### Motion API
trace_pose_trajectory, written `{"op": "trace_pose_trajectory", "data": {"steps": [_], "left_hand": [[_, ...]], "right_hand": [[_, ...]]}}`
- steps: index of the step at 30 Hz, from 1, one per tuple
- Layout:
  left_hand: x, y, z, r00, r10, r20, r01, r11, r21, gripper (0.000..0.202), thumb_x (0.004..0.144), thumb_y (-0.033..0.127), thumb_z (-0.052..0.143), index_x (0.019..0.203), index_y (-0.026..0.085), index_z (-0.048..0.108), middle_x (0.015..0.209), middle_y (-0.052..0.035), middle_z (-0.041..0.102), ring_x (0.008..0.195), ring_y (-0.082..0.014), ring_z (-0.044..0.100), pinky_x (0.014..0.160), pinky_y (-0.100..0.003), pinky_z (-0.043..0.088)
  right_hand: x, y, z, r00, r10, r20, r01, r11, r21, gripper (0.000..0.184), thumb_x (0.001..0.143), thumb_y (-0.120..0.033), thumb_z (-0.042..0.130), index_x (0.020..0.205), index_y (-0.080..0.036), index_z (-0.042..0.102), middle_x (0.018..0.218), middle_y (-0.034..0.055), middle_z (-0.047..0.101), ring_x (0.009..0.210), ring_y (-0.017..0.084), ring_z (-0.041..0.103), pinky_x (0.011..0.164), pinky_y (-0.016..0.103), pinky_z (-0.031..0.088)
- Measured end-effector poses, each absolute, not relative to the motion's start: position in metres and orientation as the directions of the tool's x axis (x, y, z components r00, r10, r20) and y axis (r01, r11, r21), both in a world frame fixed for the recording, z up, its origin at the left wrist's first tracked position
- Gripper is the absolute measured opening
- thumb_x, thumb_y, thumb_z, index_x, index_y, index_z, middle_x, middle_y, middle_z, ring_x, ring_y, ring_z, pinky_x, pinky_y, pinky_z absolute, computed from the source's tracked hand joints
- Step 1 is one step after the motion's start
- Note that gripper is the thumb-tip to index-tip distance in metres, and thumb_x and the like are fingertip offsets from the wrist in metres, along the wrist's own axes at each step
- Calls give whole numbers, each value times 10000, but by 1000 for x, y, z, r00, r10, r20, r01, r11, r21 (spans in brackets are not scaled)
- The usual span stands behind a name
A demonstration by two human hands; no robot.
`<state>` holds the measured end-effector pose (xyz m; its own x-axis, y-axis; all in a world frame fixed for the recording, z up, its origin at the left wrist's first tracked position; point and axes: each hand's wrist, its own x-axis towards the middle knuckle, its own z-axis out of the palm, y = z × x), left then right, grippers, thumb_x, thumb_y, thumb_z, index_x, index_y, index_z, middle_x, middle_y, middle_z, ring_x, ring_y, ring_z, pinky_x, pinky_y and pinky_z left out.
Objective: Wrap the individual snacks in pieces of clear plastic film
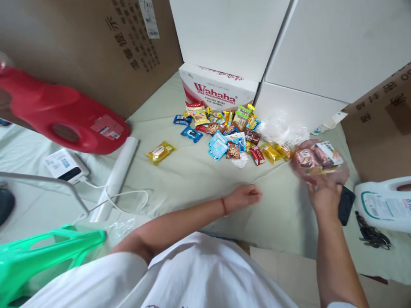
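My right hand grips the near rim of a see-through pink plastic bowl, with wrapped snacks inside. Over the bed sheet, my left hand is closed with its fingers curled; it is a little blurred and I see nothing in it. Beyond it lies a loose pile of small packaged snacks, among them blue sachets, a cookie packet, a red packet and yellow packets. One yellow packet lies apart on the left.
A Wahaha carton stands behind the pile, beside a crumpled clear bag. On the left are a red jug, a white roll, a cable and a green stool. A dark phone-like object, keys and a white jug lie right.
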<state>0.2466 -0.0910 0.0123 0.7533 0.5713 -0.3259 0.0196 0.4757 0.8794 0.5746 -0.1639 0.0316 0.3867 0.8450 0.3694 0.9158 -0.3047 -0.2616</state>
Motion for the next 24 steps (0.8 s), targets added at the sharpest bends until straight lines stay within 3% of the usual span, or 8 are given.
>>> {"op": "trace_pose_trajectory", "data": {"steps": [4, 8, 11, 15, 17, 20, 22, 24], "left_hand": [[150, -110, 15, 617, 714, -332, 40, 392, 919, 358, 792, 496, 790, 826, 164, 662, 741, -1, 605, 699, -125, 502, 669, -261, 410], [88, -134, 30, 498, 749, -438, 46, 481, 875, 368, 825, 524, 780, 873, 170, 691, 823, -38, 663, 745, -148, 556, 720, -286, 447], [62, -147, 39, 426, 775, -467, 52, 494, 868, 401, 841, 557, 770, 892, 164, 706, 831, -51, 671, 748, -152, 565, 725, -293, 451], [33, -158, 44, 342, 823, -454, 51, 466, 883, 448, 852, 600, 752, 915, 157, 712, 792, -48, 656, 763, -161, 577, 733, -295, 461], [23, -162, 43, 323, 834, -447, 35, 461, 887, 447, 868, 599, 735, 932, 157, 710, 801, -51, 657, 773, -163, 584, 745, -298, 470], [27, -162, 38, 361, 822, -440, 1, 472, 882, 418, 865, 568, 740, 950, 161, 696, 812, -49, 658, 776, -164, 598, 752, -299, 481], [42, -156, 32, 416, 804, -424, 0, 466, 885, 373, 849, 517, 752, 945, 163, 682, 807, -40, 653, 764, -160, 603, 740, -293, 472], [63, -146, 25, 454, 797, -397, 12, 440, 898, 311, 829, 457, 751, 910, 167, 670, 768, -22, 632, 726, -146, 586, 708, -279, 448]], "right_hand": [[530, -119, 42, 336, 803, 493, 933, -211, -291, 349, 956, -390, 504, 1069, -170, 751, 1068, 156, 680, 1026, 308, 626, 945, 468, 490], [427, -65, 23, 87, 953, 292, 885, 60, -461, 363, 1008, -382, 466, 1134, -185, 743, 1111, 125, 720, 1025, 254, 646, 917, 376, 512], [374, -29, 13, 149, 981, 124, 909, -87, -407, 360, 971, -321, 524, 1219, -159, 728, 1214, 161, 694, 1052, 269, 636, 862, 358, 498], [367, -36, 15, 309, 951, 13, 884, -282, -372, 251, 940, -262, 553, 1033, -174, 769, 1013, 136, 735, 854, 224, 641, 745, 310, 443], [376, -65, 15, 427, 904, 19, 768, -352, -535, 231, 931, -332, 582, 963, -184, 756, 890, 105, 742, 735, 198, 616, 688, 296, 428], [378, -118, 10, 507, 854, -114, 383, -342, -858, 349, 867, -519, 647, 932, -182, 709, 839, 79, 745, 569, 152, 534, 553, 271, 398], [371, -142, 6, 508, 846, -162, 260, -330, -907, 387, 842, -553, 657, 936, -179, 688, 824, 72, 738, 543, 142, 518, 526, 270, 406], [365, -149, 3, 540, 841, -28, 416, -296, -860, 352, 865, -500, 621, 972, -174, 698, 875, 81, 733, 621, 162, 572, 622, 301, 484]]}}
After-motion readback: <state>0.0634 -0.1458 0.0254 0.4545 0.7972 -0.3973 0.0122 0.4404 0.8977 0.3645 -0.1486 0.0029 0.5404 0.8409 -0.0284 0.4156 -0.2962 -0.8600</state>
